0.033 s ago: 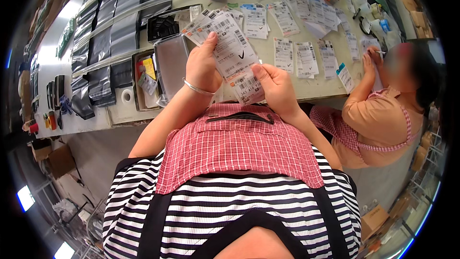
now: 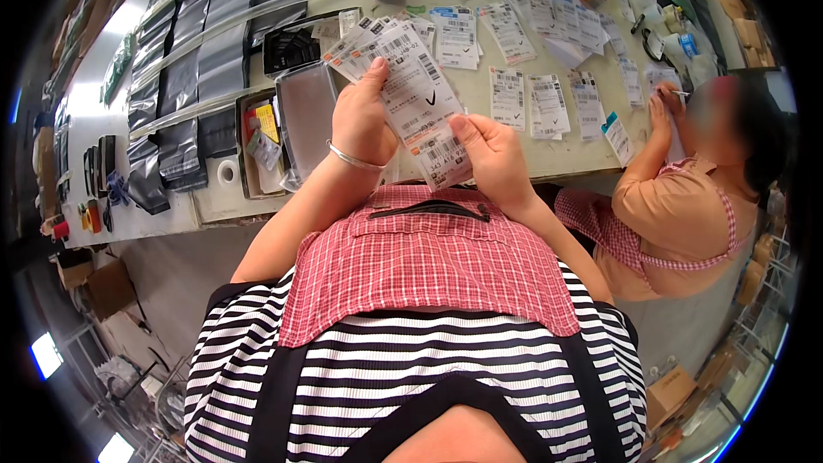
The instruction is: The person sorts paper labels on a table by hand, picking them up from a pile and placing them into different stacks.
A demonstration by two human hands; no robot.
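Both hands closed on a fanned stack of labels (image 2: pixel 403 77): left hand (image 2: pixel 362 124) grips it, right hand (image 2: pixel 490 154) pinches the lowest label, above the bench (image 2: pixel 514 154)

I see my left hand (image 2: pixel 360 124) gripping a fanned stack of white shipping labels (image 2: pixel 394 64) above the cream worktable (image 2: pixel 549 163), thumb pressed on the front sheet. My right hand (image 2: pixel 493 159) pinches a single label (image 2: pixel 441 159) at the stack's lower edge. Past the stack, more label slips (image 2: pixel 523 99) lie spread across the table. Left of the stack sits a grey tray (image 2: pixel 304 111), then grey poly mailers (image 2: pixel 184 77). Right of the stack, a co-worker (image 2: pixel 686 206) in an orange shirt leans over the table.
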